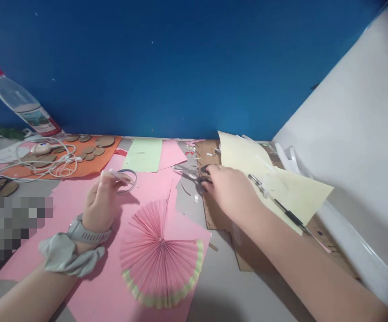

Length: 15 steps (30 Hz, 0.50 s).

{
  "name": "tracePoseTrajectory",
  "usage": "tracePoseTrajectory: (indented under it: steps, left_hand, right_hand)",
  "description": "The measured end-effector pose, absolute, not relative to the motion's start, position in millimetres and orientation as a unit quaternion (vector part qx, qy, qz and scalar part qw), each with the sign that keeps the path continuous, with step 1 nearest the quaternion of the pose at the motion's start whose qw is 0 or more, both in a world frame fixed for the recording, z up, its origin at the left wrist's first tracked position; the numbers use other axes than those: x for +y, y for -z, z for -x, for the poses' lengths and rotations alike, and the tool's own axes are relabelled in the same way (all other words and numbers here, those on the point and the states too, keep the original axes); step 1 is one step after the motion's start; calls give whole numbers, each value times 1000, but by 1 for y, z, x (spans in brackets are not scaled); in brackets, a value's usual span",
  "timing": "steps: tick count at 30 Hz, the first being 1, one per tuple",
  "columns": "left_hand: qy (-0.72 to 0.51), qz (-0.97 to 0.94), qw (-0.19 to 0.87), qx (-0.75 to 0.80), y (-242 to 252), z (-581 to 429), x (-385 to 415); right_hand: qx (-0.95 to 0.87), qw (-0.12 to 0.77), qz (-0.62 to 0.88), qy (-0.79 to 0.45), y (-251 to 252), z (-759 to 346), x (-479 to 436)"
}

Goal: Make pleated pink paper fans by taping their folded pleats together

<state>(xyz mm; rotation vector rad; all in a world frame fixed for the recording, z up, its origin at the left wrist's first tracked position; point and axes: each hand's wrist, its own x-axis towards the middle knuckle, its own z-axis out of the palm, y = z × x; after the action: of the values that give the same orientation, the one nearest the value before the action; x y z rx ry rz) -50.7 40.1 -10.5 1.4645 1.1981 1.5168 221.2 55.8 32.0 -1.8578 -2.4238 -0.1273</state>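
My left hand [102, 197] is closed, pinching a thin ring-shaped roll of tape [135, 182] above the pink paper [90, 268]. On the right, my right hand [230, 190] has its fingers at the dark handles of a pair of scissors [191, 175], whose blades point left. Between my forearms lies a round, pleated pink paper fan [153, 264], with a pale green rim along its lower part and an open gap at its upper right.
Cream paper [247, 154] and a pen [289, 213] lie on brown cardboard [214, 219] at the right. Green paper [143, 154] and paper scraps are at the back. A tilted bottle [29, 109], white cable [63, 167] and cardboard discs on orange paper [90, 170] occupy the left.
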Motion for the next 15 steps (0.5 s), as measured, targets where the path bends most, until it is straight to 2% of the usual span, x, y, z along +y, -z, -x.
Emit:
tracePoseTrajectory:
  steps: [4, 15]
  left_hand:
    - [-589, -545, 436, 407, 11, 38, 37]
    - [-514, -598, 466, 400, 16, 41, 32]
  right_hand:
    - [-750, 5, 659, 52, -41, -243, 68]
    - [-757, -11, 652, 46, -18, -270, 85]
